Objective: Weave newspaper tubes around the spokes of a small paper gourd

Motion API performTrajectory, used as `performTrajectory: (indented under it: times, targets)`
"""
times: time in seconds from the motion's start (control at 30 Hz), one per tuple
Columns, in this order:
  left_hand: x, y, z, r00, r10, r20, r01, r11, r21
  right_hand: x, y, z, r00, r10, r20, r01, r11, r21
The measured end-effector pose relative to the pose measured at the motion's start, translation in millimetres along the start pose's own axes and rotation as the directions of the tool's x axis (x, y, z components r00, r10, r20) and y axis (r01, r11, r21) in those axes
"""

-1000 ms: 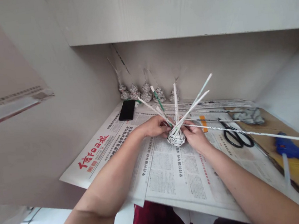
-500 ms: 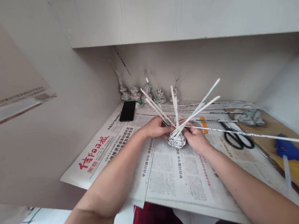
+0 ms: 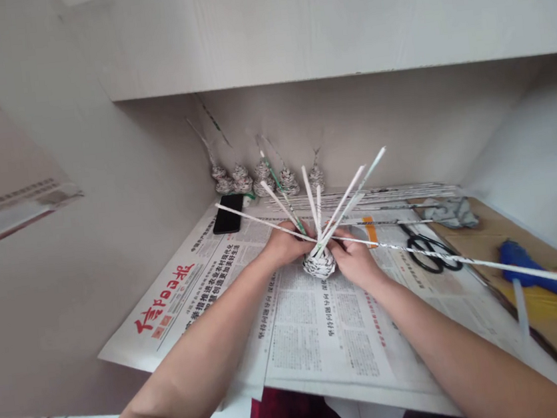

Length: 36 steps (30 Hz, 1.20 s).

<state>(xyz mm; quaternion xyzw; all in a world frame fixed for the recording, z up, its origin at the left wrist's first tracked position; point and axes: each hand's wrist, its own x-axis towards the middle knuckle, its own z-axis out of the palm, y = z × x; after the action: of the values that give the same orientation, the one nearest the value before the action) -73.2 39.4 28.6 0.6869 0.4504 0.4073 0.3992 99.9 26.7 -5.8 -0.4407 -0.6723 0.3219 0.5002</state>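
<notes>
Between my two hands is a small woven ball of rolled newspaper (image 3: 319, 266), with several thin paper tubes (image 3: 348, 205) fanning up and out of its top. My left hand (image 3: 288, 243) is closed on the ball's left side, and its fingertips are partly hidden behind the tubes. On the right side, my right hand (image 3: 355, 258) grips the ball near its top. One long paper tube (image 3: 496, 263) runs from the ball past my right hand to the right edge of the view. Another tube points left over my left hand.
Newspaper sheets (image 3: 304, 347) cover the table. At the back stand several finished-looking woven gourd shapes (image 3: 241, 178) near a black phone (image 3: 228, 214). Paper tubes (image 3: 407, 192) lie along the back. To the right are black-handled scissors (image 3: 432, 255), a crumpled cloth (image 3: 450, 212) and a blue glue gun (image 3: 542, 276).
One tube that pointed up to the right now leans further upright, and another has swung down to the left. The view has shifted slightly; both hands stay on the ball.
</notes>
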Motion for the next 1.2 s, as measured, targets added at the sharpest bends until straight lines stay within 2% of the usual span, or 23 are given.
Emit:
performTrajectory:
  times: [0.13, 0.33, 0.4, 0.5, 0.67, 0.8, 0.9, 1.07, 1.2]
  targets:
    - [2, -3, 0, 0.996, 0.080, -0.046, -0.078, 0.996, 0.042, 0, -3, 1, 1.000, -0.003, -0.008, 0.003, 1.000, 0.017]
    - [3, -6, -1, 0.999, -0.031, -0.040, 0.028, 0.998, -0.062, -2, -5, 3, 0.999, 0.027, -0.028, -0.024, 0.993, 0.120]
    - [2, -6, 0, 0.998, -0.027, -0.054, 0.025, 0.998, -0.054, -3, -7, 4, 0.998, 0.049, -0.028, -0.044, 0.987, 0.154]
    - [0, -3, 2, 0.997, 0.014, -0.074, -0.013, 1.000, 0.020, -4, -12, 5, 0.993, 0.108, -0.039, -0.098, 0.977, 0.192]
    - [-1, 2, 4, 0.993, 0.072, -0.093, -0.064, 0.994, 0.085, -6, -14, 6, 0.963, 0.237, -0.126, -0.197, 0.943, 0.269]
    - [-1, 2, 5, 0.989, 0.119, -0.090, -0.113, 0.991, 0.064, -7, -13, 9, 0.939, 0.314, -0.139, -0.265, 0.920, 0.289]
    - [-2, 1, 5, 0.986, 0.154, -0.065, -0.153, 0.988, 0.020, -7, -17, 10, 0.921, 0.377, -0.094, -0.323, 0.878, 0.354]
    - [-1, 2, 4, 0.992, 0.118, -0.033, -0.119, 0.993, -0.018, -7, -20, 13, 0.913, 0.397, -0.091, -0.310, 0.823, 0.476]
    - [-1, 5, 3, 0.996, 0.084, -0.043, -0.083, 0.996, 0.006, -7, -15, 15, 0.921, 0.362, -0.143, -0.252, 0.835, 0.489]
